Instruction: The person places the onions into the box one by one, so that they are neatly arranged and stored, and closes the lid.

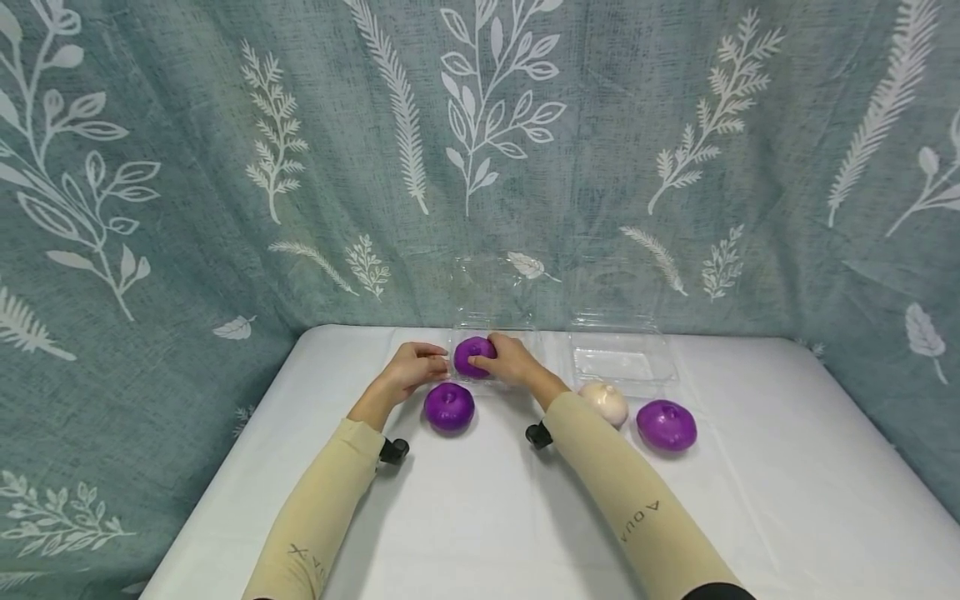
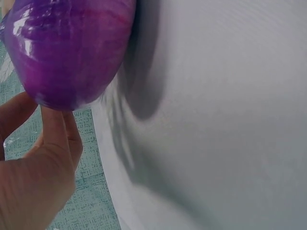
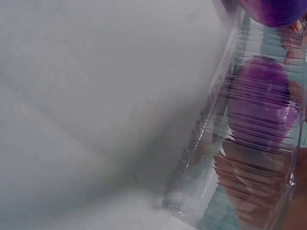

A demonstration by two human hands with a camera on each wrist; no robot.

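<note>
Right hand (image 1: pixel 513 360): I grip the far onion (image 1: pixel 468 358), in left box (image 3: pixel 195 201).
Left hand (image 1: pixel 412 368): fingers loose by box's left edge.
Onion: I'd keep it level, squeeze lightly.

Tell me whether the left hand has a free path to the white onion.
Probably not directly: in the head view, the right sleeve lies between the left hand and the white onion.

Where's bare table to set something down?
The table is bare between the left sleeve and right sleeve, and right of the rightmost onion. Crowded around the left box: held onion, front onion, left hand, right hand.
</note>
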